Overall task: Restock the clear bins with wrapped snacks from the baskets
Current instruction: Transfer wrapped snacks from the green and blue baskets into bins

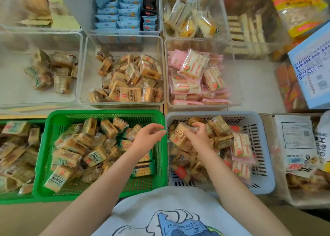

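Observation:
A green basket (107, 113) and a grey-blue basket (257, 128) sit side by side in front of me, both heaped with wrapped tan snacks. My left hand (148, 137) hovers over the green basket's right edge, fingers loosely curled and holding nothing. In the grey-blue basket my right hand (198, 134) pinches a wrapped tan snack (180, 134) by its clear wrapper. Behind the baskets stand clear bins: one with tan snacks (85, 71), one with pink snacks (235, 85), and a left one (78, 57) with a few greenish packs.
A second green basket (10, 198) of snacks lies at the far left. Farther back are clear bins of blue packs (117, 12), yellow cakes (189, 21) and wafers (250, 28). A blue carton (314, 71) and printed bags (298, 143) crowd the right side.

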The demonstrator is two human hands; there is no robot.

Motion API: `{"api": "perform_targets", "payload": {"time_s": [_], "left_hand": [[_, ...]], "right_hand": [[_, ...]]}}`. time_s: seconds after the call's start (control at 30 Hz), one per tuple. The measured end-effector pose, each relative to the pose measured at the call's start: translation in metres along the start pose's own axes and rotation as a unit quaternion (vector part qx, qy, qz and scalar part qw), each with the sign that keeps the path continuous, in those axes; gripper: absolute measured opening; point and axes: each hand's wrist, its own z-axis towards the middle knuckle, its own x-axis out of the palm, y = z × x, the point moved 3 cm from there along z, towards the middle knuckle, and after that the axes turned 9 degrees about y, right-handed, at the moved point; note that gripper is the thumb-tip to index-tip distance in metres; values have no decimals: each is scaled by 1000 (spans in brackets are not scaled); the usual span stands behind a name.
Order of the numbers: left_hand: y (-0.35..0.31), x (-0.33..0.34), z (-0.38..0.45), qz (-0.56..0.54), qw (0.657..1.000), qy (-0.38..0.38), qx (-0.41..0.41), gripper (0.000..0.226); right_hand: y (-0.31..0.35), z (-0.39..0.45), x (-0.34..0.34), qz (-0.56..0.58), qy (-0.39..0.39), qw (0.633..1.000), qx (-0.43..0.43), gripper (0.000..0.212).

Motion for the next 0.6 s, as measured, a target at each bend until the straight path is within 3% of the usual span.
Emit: {"api": "perform_targets", "payload": {"time_s": [0.17,0.37,0.47,0.53,0.6], "left_hand": [[-24,-5,-10,-96,995,11,36,27],[-42,-50,-28,-174,981,-58,60,22],[-40,-84,-37,-196,964,-161,85,30],[-38,-110,-39,-205,943,-244,101,28],[-37,-133,-35,-205,929,-289,104,25]], "right_hand": [[57,-21,5,52,99,991,-79,22],[117,-19,40,21,151,977,-146,21],[135,-10,58,-98,79,971,-203,31],[139,-4,65,-235,29,942,-238,42],[131,3,72,-341,28,912,-226,49]]}}
